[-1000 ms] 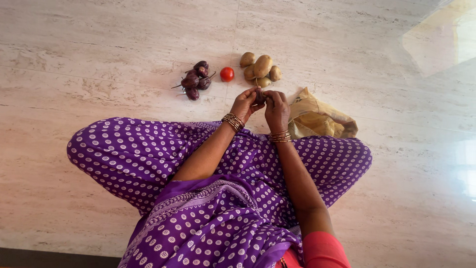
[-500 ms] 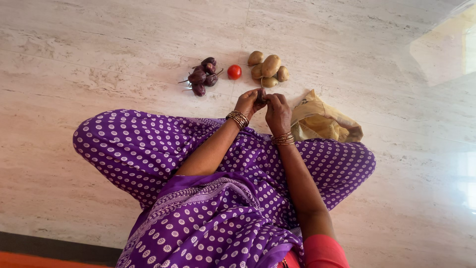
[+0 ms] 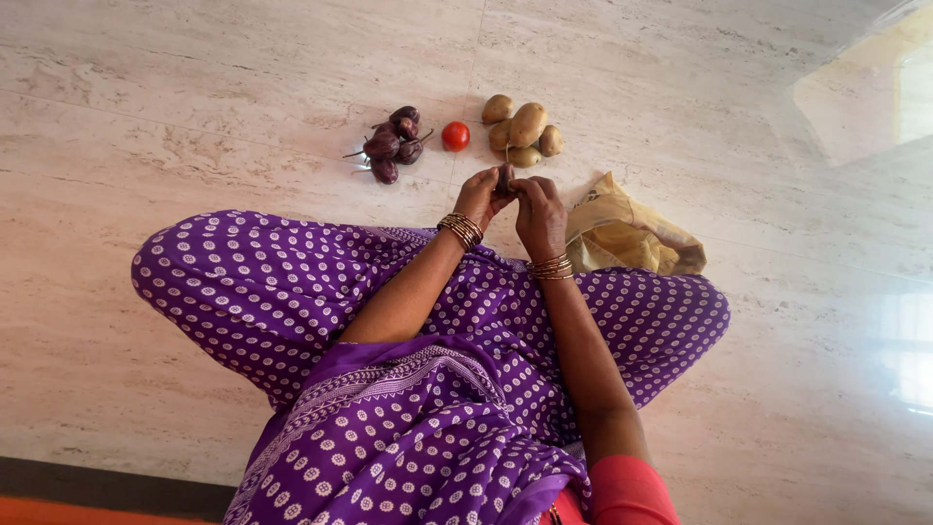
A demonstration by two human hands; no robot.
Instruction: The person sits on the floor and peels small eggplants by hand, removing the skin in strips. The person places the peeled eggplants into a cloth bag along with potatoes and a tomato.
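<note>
A person sits cross-legged on a pale marbled stone floor (image 3: 194, 87), in purple cloth with white dots, and both hands meet just past the knees. The left hand (image 3: 479, 197) and the right hand (image 3: 539, 212) are closed together on one small dark eggplant (image 3: 504, 178), fingertips of each pinched on it from its own side; a thin stem seems to stick up from it toward the far side, though the thing is small and mostly hidden by the fingers, so its shape is hard to make out. Both wrists carry stacks of gold-coloured bangles (image 3: 459, 230). On the floor beyond the hands, left of centre, lies a tight cluster of small purple eggplants (image 3: 392, 145) with thin stems pointing outward. Just right of that cluster sits a single red tomato (image 3: 455, 135), apart from the others. Right of the tomato, and near it, is a small heap of brown potatoes (image 3: 523, 129), touching one another. To the right of the hands, just beside the right knee, lies a crumpled tan paper bag (image 3: 630, 236), flattened and creased, with its mouth turned toward the hands; no print on it can be made out.
</note>
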